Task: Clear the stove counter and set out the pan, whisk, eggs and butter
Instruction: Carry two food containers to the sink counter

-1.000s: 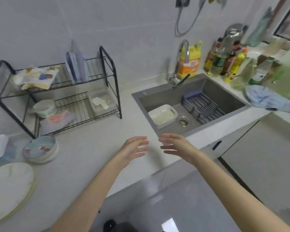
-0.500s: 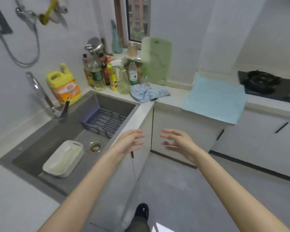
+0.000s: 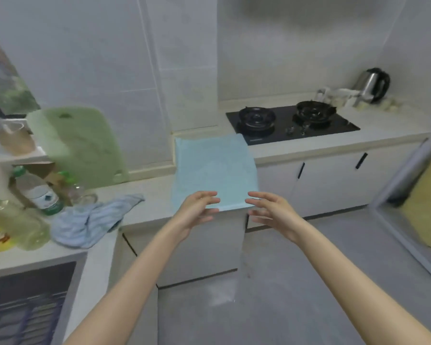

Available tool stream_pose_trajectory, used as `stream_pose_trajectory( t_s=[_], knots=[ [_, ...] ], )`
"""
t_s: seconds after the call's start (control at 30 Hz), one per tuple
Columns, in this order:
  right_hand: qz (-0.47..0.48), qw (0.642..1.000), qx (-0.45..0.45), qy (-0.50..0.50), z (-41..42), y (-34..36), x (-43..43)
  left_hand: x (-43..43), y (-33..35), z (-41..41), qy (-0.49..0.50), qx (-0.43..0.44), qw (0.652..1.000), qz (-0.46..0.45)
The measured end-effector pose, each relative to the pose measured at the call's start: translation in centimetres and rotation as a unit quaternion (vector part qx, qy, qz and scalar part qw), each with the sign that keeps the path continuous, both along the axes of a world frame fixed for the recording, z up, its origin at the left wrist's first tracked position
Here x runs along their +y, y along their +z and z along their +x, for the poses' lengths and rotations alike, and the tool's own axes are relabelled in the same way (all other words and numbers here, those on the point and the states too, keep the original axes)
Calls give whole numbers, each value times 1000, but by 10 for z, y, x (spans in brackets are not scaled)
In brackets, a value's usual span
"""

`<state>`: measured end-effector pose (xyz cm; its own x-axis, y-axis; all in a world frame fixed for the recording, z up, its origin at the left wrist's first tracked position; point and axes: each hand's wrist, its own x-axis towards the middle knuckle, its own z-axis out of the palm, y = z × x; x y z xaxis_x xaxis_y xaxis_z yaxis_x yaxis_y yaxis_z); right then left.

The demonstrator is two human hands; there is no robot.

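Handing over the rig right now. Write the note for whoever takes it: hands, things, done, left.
Left hand and right hand: both open, empty, raised before the light blue cloth.
Cloth lies on the counter left of the stove, draped over the counter's front edge; kettle stands right of the stove.
Done: nothing set out; pan, whisk, eggs, butter not in view.
Left: clear the cloth, fetch and set out all four.

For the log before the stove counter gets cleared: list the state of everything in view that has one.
Left hand, open, empty.
Right hand, open, empty.
Light blue flat cloth, spread out, draped over the counter edge.
Black glass two-burner hob, unlit, burners bare.
Steel kettle with black handle, upright.
Pale green plastic cutting board, standing against the wall.
Blue-grey striped towel, crumpled.
White cabinet doors, closed.
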<state>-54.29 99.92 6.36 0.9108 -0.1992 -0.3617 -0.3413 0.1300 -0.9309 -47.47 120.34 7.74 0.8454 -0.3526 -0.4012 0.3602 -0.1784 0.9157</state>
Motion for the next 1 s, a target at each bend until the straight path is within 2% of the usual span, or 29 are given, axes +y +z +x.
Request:
stream_pose_trajectory(
  t_s=[0.33, 0.7, 1.0],
  knots=[
    [18, 986, 0, -168, 52, -15, -180, -208, -5, 103, -155, -2, 988, 19],
    [-20, 977, 21, -212, 110, -21, -454, -500, -15, 177, -197, 12, 980, 18],
    [-63, 967, 20, -246, 168, -11, -624, -668, -13, 252, -216, -6, 976, 24]
  ],
)
